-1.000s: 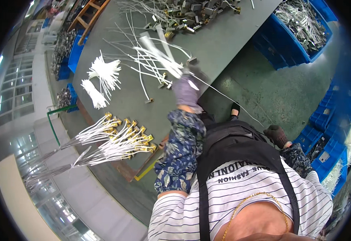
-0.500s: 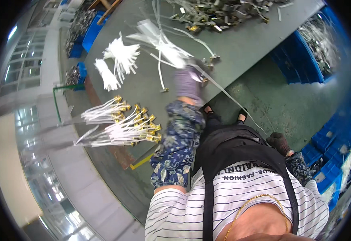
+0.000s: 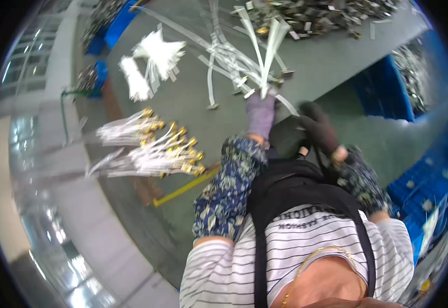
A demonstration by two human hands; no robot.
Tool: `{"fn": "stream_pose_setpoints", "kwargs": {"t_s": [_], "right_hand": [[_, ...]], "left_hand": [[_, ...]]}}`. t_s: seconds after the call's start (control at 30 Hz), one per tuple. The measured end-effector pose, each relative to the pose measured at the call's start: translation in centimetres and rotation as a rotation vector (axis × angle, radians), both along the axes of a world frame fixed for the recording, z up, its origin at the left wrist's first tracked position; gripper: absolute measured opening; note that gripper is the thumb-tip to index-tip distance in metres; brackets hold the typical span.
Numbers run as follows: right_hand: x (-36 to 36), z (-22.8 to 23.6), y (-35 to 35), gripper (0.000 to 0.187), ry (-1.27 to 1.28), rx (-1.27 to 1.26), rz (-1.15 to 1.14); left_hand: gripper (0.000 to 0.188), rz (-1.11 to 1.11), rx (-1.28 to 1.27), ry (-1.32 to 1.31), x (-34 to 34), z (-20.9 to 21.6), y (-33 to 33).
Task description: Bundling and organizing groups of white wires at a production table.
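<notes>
My left hand (image 3: 261, 117), in a purple glove, is closed around the lower ends of a few white flat cables (image 3: 271, 54) at the near edge of the grey table (image 3: 183, 110). They fan upward from it. More loose white cables (image 3: 226, 64) with small metal ends lie on the tabletop just beyond. My right hand (image 3: 317, 127), in a dark glove, is to the right, past the table edge and blurred by motion. A short white strip (image 3: 287, 105) extends between the two hands; whether my right fingers grip it cannot be made out.
Two white cable bundles (image 3: 160, 51) lie on the table's left side. Cables with gold-coloured ends (image 3: 157, 154) are piled nearer. A heap of small metal parts (image 3: 316, 18) covers the far side. Blue bins (image 3: 383, 90) stand at the right, some holding metallic strips.
My right hand has risen from low at the right to near the left hand. The left hand has shifted slightly right, and the cables in it now point more upright.
</notes>
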State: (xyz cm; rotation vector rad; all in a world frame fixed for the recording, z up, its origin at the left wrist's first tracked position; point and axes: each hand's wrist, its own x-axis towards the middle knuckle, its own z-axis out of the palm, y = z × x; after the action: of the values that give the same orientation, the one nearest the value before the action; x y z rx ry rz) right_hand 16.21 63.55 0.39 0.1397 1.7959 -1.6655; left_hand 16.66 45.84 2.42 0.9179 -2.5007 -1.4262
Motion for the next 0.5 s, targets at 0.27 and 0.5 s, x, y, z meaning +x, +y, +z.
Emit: {"fn": "stream_pose_setpoints", "kwargs": {"t_s": [0.27,0.5], "right_hand": [[-8.5,0.7,-5.8,0.048,0.746,0.614,0.306],[-11.6,0.2,-4.2,0.034,0.204,-0.076,0.167]], "left_hand": [[0.034,0.002,0.126,-0.083,-3.1,-2.1,-11.5],[0.031,0.197,0.948,0.241,-1.8,-1.7,-5.1]]}}
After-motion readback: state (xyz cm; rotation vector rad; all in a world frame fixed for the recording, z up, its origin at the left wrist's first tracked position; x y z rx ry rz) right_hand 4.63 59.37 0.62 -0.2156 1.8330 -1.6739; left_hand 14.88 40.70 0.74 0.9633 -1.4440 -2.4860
